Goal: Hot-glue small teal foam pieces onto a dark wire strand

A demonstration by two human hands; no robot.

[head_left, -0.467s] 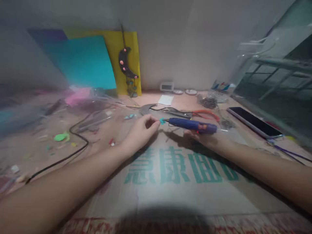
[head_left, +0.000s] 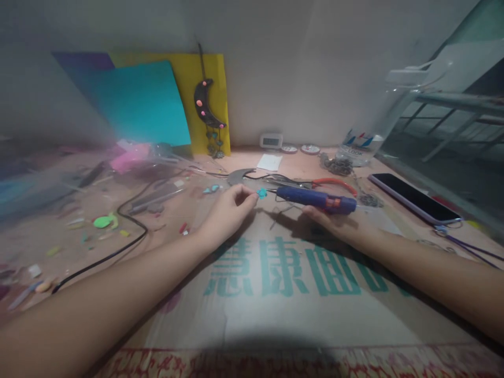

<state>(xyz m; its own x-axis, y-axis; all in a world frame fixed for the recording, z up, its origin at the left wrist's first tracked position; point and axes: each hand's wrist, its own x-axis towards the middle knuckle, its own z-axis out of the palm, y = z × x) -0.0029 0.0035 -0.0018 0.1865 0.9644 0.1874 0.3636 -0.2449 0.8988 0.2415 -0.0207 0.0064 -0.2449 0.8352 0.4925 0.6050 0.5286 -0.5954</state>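
Observation:
Between the thumb and forefinger of my left hand (head_left: 232,212) is a small turquoise piece (head_left: 262,193), its exact kind too small to make out. My right hand (head_left: 334,220) is closed round a blue hot glue gun (head_left: 315,199), whose thin nozzle points left and sits close beside the turquoise piece; I cannot tell if they touch. Behind my hands lie a grey crescent shape (head_left: 239,177) and pliers with red handles (head_left: 334,184). Printed cardboard (head_left: 271,320) lies under both hands.
A phone (head_left: 415,198) and a clear plastic jug (head_left: 364,142) stand to the right. Against the wall lean coloured sheets (head_left: 142,105) with a dark moon ornament (head_left: 205,105). A black cable (head_left: 129,241) and small scraps (head_left: 103,222) cover the left side. A small digital clock (head_left: 271,140) stands behind.
The glue gun's nozzle has drawn slightly right, away from the turquoise piece. My left hand keeps its pinch. The whole view has shifted a little.

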